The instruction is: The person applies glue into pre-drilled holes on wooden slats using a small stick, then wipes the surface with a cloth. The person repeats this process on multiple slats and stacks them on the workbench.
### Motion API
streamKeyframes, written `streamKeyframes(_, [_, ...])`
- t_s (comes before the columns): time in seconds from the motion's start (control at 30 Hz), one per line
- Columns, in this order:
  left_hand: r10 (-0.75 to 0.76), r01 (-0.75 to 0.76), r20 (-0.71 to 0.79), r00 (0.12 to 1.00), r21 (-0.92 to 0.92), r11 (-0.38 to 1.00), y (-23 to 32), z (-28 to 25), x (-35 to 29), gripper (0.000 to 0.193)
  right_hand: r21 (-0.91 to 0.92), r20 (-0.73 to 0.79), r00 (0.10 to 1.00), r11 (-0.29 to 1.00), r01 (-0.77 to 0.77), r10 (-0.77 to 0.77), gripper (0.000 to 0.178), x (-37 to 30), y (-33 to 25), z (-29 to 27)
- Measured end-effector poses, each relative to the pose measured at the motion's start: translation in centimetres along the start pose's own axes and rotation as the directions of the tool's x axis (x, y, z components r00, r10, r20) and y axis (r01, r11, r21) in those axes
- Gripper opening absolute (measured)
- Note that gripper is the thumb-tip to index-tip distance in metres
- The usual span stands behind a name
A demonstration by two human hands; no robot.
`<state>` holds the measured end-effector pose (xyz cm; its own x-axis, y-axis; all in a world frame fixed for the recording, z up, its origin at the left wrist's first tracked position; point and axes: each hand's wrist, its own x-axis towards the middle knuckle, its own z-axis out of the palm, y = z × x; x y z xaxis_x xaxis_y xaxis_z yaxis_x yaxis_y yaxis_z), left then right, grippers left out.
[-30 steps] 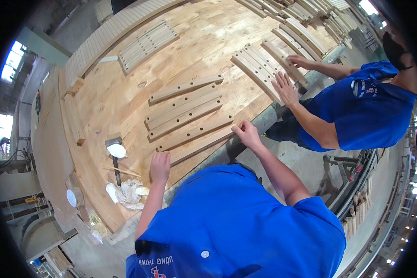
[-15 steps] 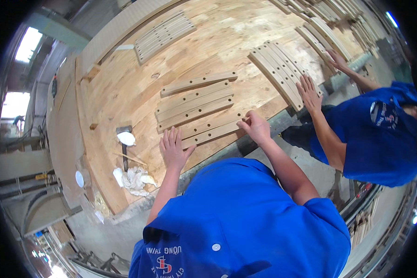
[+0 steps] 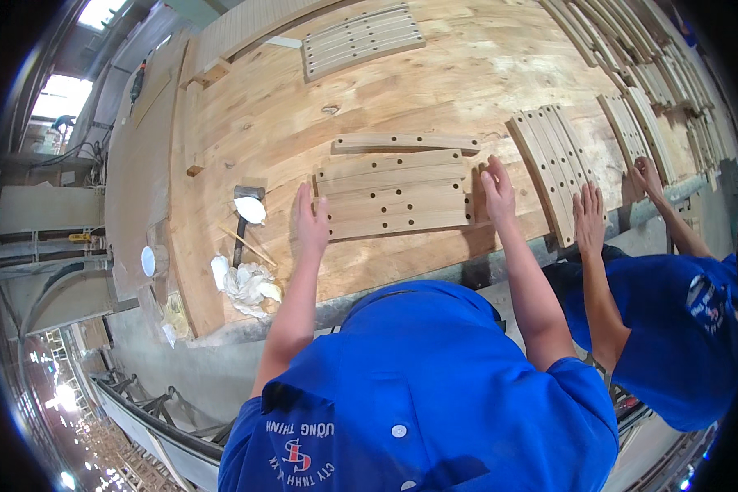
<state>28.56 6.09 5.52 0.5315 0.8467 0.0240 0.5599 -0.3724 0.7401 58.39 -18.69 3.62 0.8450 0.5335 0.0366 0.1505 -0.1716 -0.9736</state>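
Observation:
Several curved wooden slats with dark holes (image 3: 394,207) lie side by side on the wooden table in front of me. One more holed slat (image 3: 406,144) rests just beyond them, slightly angled away. My left hand (image 3: 312,221) stands on edge at the left ends of the slats, fingers stretched out; its inner side meets or nearly meets the nearest slat's end. At the right ends is my right hand (image 3: 498,193), fingers extended and a small gap between it and the wood. Neither hand grips anything.
Left of the slats lie a mallet (image 3: 241,234), a thin stick (image 3: 250,246) and a crumpled cloth (image 3: 248,287). A co-worker's hands (image 3: 589,215) are by another slat group (image 3: 553,164) on the right. A further slat set (image 3: 365,41) lies at the back; more pieces are stacked far right.
The near slats have moved away from me and now lie against the others. My hands have shifted to the slat ends, the right one letting go. The view has turned.

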Motion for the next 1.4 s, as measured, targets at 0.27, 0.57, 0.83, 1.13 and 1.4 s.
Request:
streamKeyframes(0.27, [-0.017, 0.068, 0.176, 0.984, -0.288, 0.955, -0.2, -0.5, 9.1, 0.061, 0.24, -0.02, 1.0, 0.971, 0.007, -0.002, 0.059, 4.6, -0.5, 4.7])
streamKeyframes(0.57, [0.012, 0.105, 0.355, 0.935, -0.311, 0.945, 0.2, 1.5, 11.7, 0.063, 0.256, 0.075, 0.996, 0.965, -0.065, 0.047, 0.05, 5.6, -0.5, 4.4])
streamKeyframes(0.83, [-0.02, 0.169, 0.255, 0.967, -0.577, 0.799, -2.7, 0.1, 3.7, 0.059, 0.293, 0.259, 0.965, 0.955, -0.045, -0.034, 0.065, 3.5, -1.0, 3.7])
streamKeyframes(1.13, [-0.119, 0.152, 0.109, 0.987, -0.387, 0.909, -1.9, 0.5, 1.0, 0.056, 0.287, 0.341, 0.94, 0.955, -0.071, -0.033, 0.066, 1.9, -1.5, 3.9])
streamKeyframes(1.4, [-0.418, 0.435, 0.142, 0.897, -0.126, 0.891, 0.2, -0.8, -2.8, 0.048, -0.415, 0.196, 0.974, 0.91, -0.02, 0.111, 0.04, 0.4, -0.6, 1.5])
